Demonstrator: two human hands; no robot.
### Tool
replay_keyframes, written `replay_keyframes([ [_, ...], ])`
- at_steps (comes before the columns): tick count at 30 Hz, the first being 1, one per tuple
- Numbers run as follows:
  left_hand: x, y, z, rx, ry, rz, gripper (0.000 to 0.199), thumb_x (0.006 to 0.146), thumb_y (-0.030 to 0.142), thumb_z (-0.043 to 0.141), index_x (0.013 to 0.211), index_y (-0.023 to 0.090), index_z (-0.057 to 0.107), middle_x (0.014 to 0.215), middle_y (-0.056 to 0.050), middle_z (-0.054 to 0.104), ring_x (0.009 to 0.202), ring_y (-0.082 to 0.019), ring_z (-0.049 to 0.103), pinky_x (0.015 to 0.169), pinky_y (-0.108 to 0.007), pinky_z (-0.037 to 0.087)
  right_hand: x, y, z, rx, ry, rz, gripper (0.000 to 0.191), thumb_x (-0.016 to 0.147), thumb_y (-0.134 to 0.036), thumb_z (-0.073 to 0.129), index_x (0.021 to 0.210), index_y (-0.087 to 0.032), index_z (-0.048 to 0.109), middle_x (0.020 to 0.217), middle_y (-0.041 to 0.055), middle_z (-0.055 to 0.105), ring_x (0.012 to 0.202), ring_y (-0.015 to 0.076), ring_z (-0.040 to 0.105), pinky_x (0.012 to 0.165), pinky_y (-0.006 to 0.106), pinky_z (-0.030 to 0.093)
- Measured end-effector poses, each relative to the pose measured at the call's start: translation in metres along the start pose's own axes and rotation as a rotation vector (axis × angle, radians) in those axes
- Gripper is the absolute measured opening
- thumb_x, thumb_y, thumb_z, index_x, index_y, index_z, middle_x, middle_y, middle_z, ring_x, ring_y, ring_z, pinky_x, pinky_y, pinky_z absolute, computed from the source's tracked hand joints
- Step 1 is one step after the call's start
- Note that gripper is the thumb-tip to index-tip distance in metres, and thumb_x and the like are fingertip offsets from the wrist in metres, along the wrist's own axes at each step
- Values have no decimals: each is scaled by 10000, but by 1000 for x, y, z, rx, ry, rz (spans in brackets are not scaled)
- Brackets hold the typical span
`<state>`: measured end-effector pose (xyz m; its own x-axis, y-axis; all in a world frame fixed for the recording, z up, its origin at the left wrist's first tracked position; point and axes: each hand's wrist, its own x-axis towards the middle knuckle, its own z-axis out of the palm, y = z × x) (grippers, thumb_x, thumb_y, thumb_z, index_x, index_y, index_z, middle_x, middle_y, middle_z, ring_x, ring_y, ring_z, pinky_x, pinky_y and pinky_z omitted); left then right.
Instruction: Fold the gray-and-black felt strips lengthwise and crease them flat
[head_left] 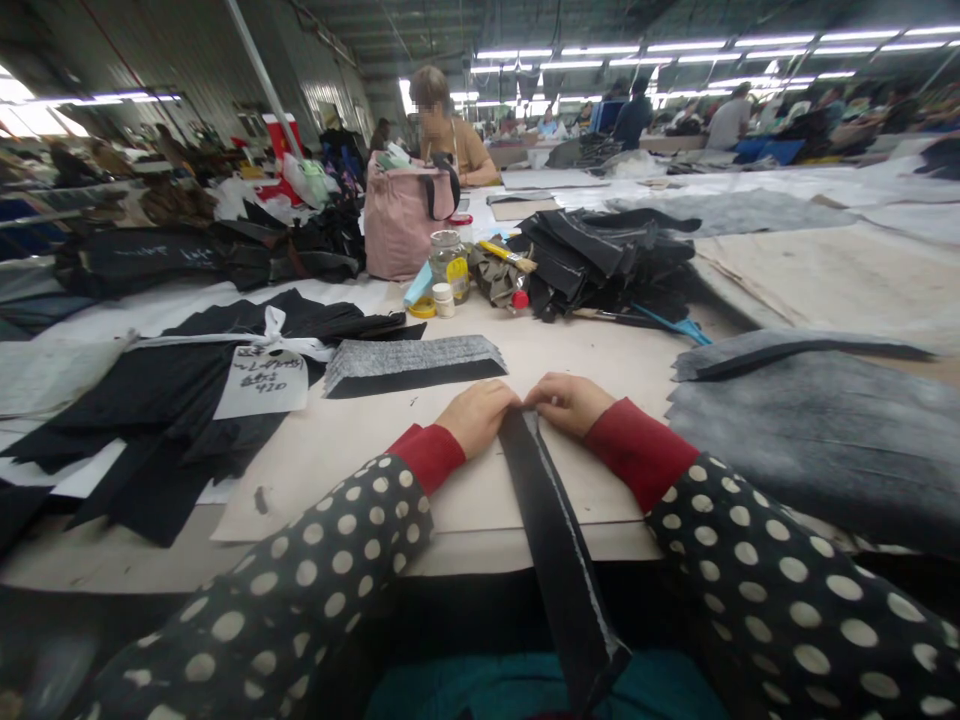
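A long black fabric strip (551, 530) with a pale line along it hangs from the table edge toward my lap. My left hand (482, 415) pinches its top left corner, and my right hand (568, 402) pinches the top right corner, the fingertips of both nearly meeting. Just beyond my left hand lies a stack of grey and black strips (416, 364), its edges fanned out. Pale board (360, 470) covers the table under both hands.
Black cloth bundles (172, 430) tied with white, with a handwritten tag (262, 382), lie left. Behind stand a jar (448, 262), a pink bag (397, 220) and piled black pieces (592, 250). Grey sheets (810, 430) lie right. A person (457, 140) sits across the table.
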<state>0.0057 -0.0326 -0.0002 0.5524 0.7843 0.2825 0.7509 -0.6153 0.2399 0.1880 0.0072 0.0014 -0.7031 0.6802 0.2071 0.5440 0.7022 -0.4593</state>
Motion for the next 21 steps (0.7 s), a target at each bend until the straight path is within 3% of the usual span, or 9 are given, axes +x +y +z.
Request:
replay_keyframes([
  [3, 1, 2, -2, 60, -43, 33, 254, 744, 48, 371, 884, 137, 564, 920, -59, 557, 893, -155, 482, 838, -276, 389, -1, -10, -1, -175, -57, -87, 224, 696, -71, 441, 796, -143, 628, 802, 51, 570, 761, 131, 500, 731, 245, 390],
  [7, 6, 6, -8, 145, -122, 59, 210, 743, 79, 381, 813, 138, 570, 841, -55, 544, 823, -159, 485, 774, -271, 400, -3, -21, -1, -374, -126, -65, 225, 721, -86, 410, 792, -126, 620, 826, 90, 558, 806, 169, 482, 732, 277, 381],
  [11, 8, 7, -9, 157, -108, 66, 165, 791, 219, 408, 796, 144, 554, 836, -55, 528, 792, -161, 478, 732, -279, 395, -12, -18, -3, -240, -88, -12, 222, 761, -172, 433, 902, -141, 602, 883, 78, 563, 829, 150, 492, 780, 266, 368],
  [15, 5, 6, -4, 143, -39, 26, 168, 797, 279, 425, 820, 151, 530, 848, -53, 516, 792, -162, 467, 730, -286, 385, -28, -25, -4, -174, -19, 168, 389, 733, -441, 495, 935, -113, 548, 826, 72, 564, 733, 149, 506, 674, 257, 392],
  [18, 2, 2, -2, 149, -13, -17, 166, 793, 290, 429, 814, 155, 523, 837, -52, 513, 774, -165, 466, 712, -290, 382, -33, -40, -7, -278, -130, 228, 392, 693, -476, 526, 886, -135, 539, 764, 56, 571, 684, 161, 514, 607, 259, 378],
  [21, -1, -6, -4, 132, 24, -67, 164, 772, 294, 452, 806, 155, 532, 808, -48, 517, 764, -165, 472, 703, -288, 381, -21, -50, -14, -351, -283, 211, 289, 697, -380, 545, 879, -155, 553, 774, 53, 592, 683, 165, 533, 589, 252, 367],
])
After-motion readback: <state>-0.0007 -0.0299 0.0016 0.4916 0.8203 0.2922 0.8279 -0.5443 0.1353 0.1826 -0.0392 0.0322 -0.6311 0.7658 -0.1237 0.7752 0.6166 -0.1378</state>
